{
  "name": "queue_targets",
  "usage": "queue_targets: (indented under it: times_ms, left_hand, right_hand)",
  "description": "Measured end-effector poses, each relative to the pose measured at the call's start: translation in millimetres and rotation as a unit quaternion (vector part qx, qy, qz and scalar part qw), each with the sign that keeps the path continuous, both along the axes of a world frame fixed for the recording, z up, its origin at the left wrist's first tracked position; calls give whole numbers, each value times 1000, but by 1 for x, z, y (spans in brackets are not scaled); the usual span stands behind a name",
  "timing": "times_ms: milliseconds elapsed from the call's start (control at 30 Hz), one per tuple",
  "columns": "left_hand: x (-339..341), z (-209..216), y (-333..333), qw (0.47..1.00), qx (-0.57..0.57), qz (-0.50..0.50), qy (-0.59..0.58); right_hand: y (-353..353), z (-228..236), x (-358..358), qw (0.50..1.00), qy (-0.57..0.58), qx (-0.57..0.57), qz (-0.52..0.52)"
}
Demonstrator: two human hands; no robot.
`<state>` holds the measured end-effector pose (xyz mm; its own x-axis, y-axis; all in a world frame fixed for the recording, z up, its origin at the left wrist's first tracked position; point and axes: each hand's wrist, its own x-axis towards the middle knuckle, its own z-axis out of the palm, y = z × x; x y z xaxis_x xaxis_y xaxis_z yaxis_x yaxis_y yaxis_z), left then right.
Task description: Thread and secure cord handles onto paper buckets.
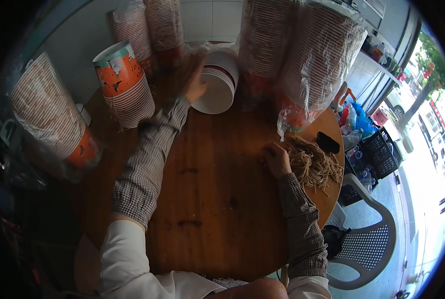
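A short nested stack of white-lined paper tubs [213, 94] lies on its side at the far middle of the round wooden table [217, 199], mouths toward me. My left hand [196, 84] is stretched out to its left side, against or just beside the rims; motion blur smears the fingers. Farther right, my right hand [277, 160] rests on the tabletop with curled fingers. Beside it, on its right, is a loose heap of tan twine strands [314, 164]. Whether those fingers hold anything is hidden.
Tall plastic-wrapped tub stacks stand at the far right [322, 60], at the back [165, 30] and at the left [53, 109]. An unwrapped orange tub stack [125, 84] stands left of my left hand. A dark phone-like object [327, 143] lies by the twine. A grey plastic chair [367, 244] is at right.
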<state>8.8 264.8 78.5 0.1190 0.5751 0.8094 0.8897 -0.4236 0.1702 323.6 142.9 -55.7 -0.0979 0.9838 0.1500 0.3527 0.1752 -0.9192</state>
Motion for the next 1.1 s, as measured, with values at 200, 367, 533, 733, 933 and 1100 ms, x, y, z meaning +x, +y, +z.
queue_targets:
  times_ms: [200,367,533,733,933,1100]
  left_hand:
    - [-1,17,84,919,-275,106,262]
    - [-35,-30,83,986,-71,-143,41]
    - [-62,-48,17,980,-134,-43,-138]
    - [-96,-81,-72,887,-263,87,-370]
    - [-64,-101,-137,887,-249,-40,-386]
    - [-18,-115,-168,846,-227,-86,-475]
  right_hand:
    - [2,1,-12,997,-28,63,16]
    - [0,-4,-7,997,-12,71,28]
    - [-3,-1,-2,992,-57,108,18]
    - [2,0,-6,997,-48,65,0]
    - [-4,7,-11,994,-66,80,-18]
    - [-5,0,-7,996,-45,75,-7]
